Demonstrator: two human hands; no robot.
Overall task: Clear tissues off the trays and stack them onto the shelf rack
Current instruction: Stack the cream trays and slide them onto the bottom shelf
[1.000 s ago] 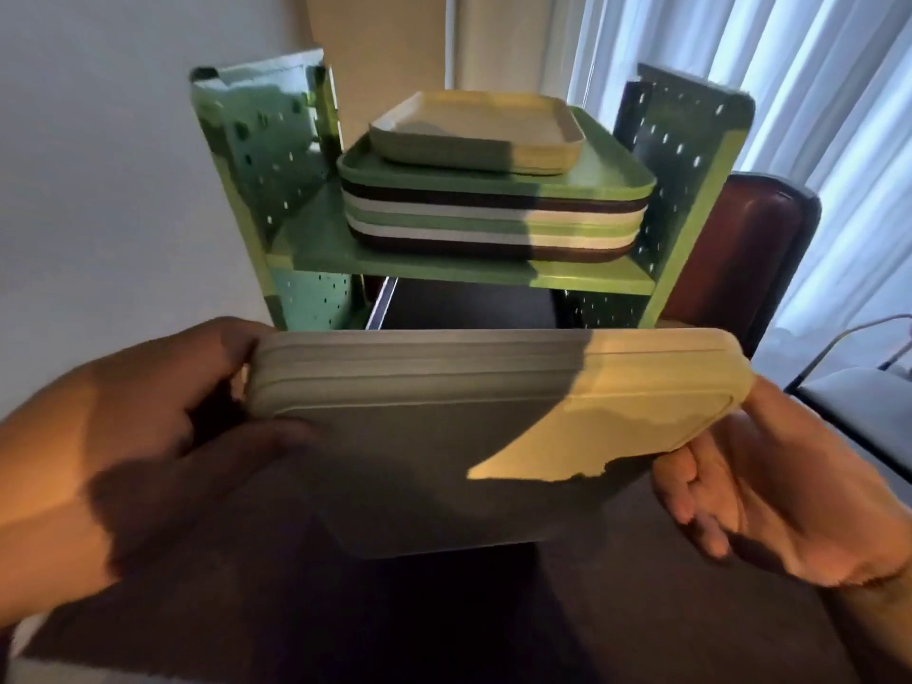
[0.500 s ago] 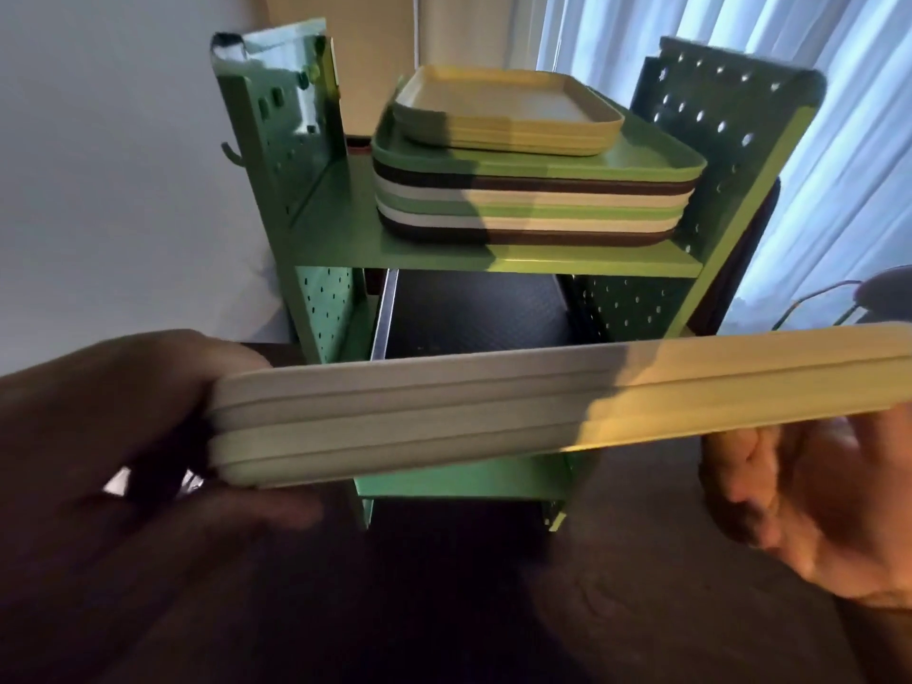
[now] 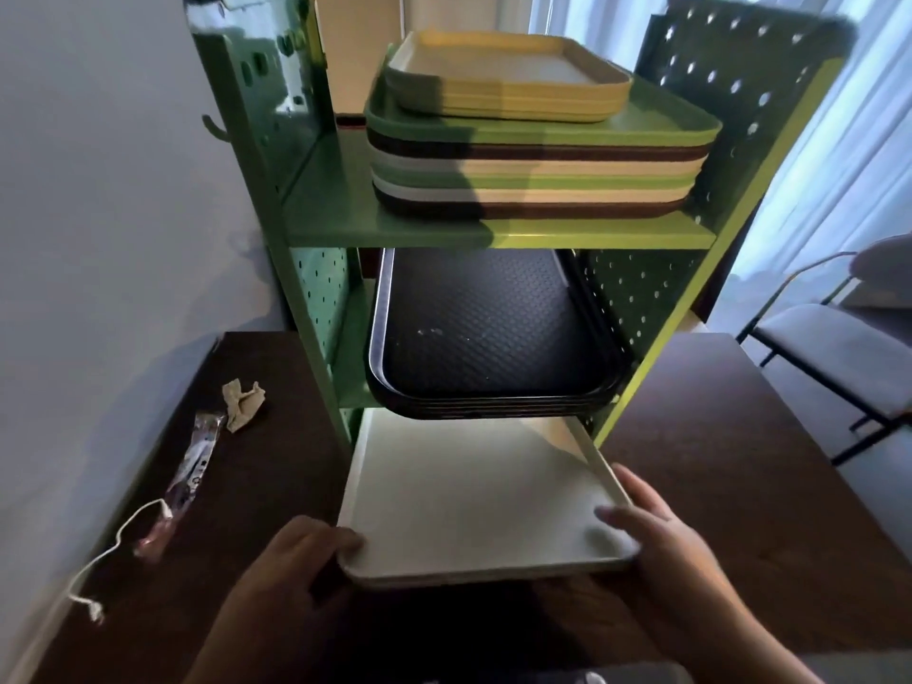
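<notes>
L hand at bottom center-left of frame, thumb over near-left corner of the cream tray stack, fingers under. R hand bottom right, thumb on near-right corner, grip closed; both forearms reach in from bottom edge.

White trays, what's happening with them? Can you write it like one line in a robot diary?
step: sliding white trays into bottom level of green rack | left hand: gripping near corner | right hand: gripping near corner | crumpled tissue: on table
</notes>
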